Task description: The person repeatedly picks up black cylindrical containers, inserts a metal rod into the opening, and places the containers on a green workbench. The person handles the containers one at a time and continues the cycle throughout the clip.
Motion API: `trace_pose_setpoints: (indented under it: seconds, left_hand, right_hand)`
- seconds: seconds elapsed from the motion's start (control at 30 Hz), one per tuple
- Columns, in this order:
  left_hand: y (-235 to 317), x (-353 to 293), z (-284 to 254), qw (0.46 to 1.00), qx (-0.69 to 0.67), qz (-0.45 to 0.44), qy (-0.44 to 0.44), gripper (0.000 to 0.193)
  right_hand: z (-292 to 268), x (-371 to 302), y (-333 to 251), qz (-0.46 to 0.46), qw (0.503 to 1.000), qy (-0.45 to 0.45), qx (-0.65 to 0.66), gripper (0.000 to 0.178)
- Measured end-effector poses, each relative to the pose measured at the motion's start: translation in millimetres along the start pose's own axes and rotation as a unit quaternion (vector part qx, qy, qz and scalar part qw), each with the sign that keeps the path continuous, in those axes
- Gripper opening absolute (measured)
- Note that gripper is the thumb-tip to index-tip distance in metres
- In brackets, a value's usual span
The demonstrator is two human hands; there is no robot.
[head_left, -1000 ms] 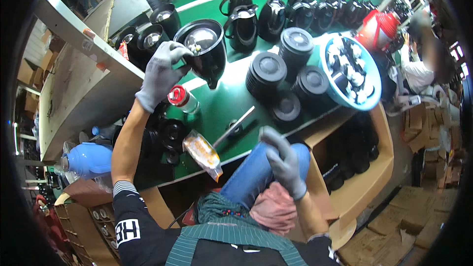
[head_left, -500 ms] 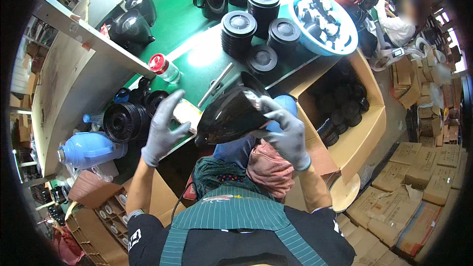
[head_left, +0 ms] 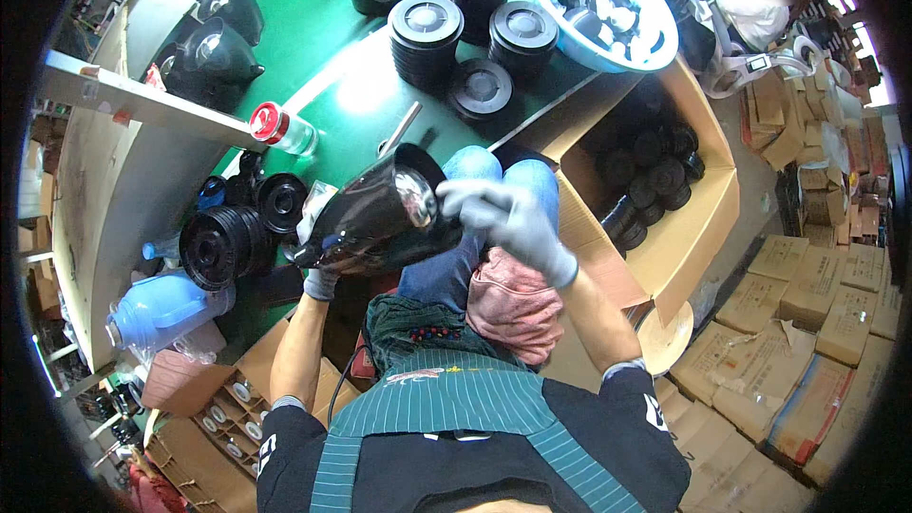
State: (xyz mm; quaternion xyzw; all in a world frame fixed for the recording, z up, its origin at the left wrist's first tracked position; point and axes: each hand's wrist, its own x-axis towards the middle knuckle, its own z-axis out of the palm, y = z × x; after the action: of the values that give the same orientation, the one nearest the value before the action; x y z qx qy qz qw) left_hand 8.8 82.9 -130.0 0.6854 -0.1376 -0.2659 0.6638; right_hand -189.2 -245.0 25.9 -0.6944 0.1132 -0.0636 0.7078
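Note:
A glossy black jug (head_left: pixel 369 216) lies tilted above my lap, its wide open end toward the right with a shiny silvery inside. My left hand (head_left: pixel 321 283), in a grey glove, is under the jug's narrower left end and carries it; its fingers are hidden behind the jug. Beside the open end is my right hand (head_left: pixel 518 228), also grey-gloved, with its fingers at the rim and smeared by motion. Whether they grip the rim cannot be made out. Just beyond the jug, a metal rod (head_left: pixel 401 128) sticks up at a slant.
On the green table (head_left: pixel 313 19) stand stacks of black lids (head_left: pixel 426 33), a red-capped jar (head_left: pixel 283 128) and a blue basin (head_left: pixel 622 62) of small parts. An open carton (head_left: pixel 708 218) of black parts is at the right. A blue jug (head_left: pixel 161 309) lies at the left.
My left hand has gone from open beside the jug to underneath it. The jug has shifted left and turned its open end toward me; my right hand has moved left along its rim.

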Motion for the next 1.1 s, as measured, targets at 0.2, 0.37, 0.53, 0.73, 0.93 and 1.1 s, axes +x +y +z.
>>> trace_pose_setpoints:
  seconds: [0.2, 0.37, 0.53, 0.73, 0.93, 1.1]
  left_hand:
    - [2, 1, 20, 0.995, -0.042, -0.08, -0.045, 0.05]
    - [10, 5, 28, 0.992, -0.043, -0.098, -0.067, 0.049]
    - [8, 5, 29, 0.988, -0.049, -0.115, -0.095, 0.047]
    - [21, 12, 44, 0.974, -0.055, -0.123, -0.182, 0.045]
    - [46, 6, 53, 0.942, -0.043, -0.144, -0.299, 0.044]
    - [55, -3, 60, 0.909, -0.018, -0.177, -0.378, 0.042]
  right_hand:
    - [-51, 138, 80, 0.145, 0.779, 0.229, -0.566, 0.117]
    - [-49, 155, 102, 0.085, 0.76, 0.246, -0.596, 0.1]
    - [-33, 84, 51, -0.11, 0.908, 0.223, -0.337, 0.094]
    - [14, 2, 26, -0.192, 0.961, 0.074, -0.184, 0.109]
    - [19, -39, 20, -0.296, 0.931, 0.084, -0.197, 0.102]
    - [22, -65, 9, -0.305, 0.922, 0.098, -0.218, 0.1]
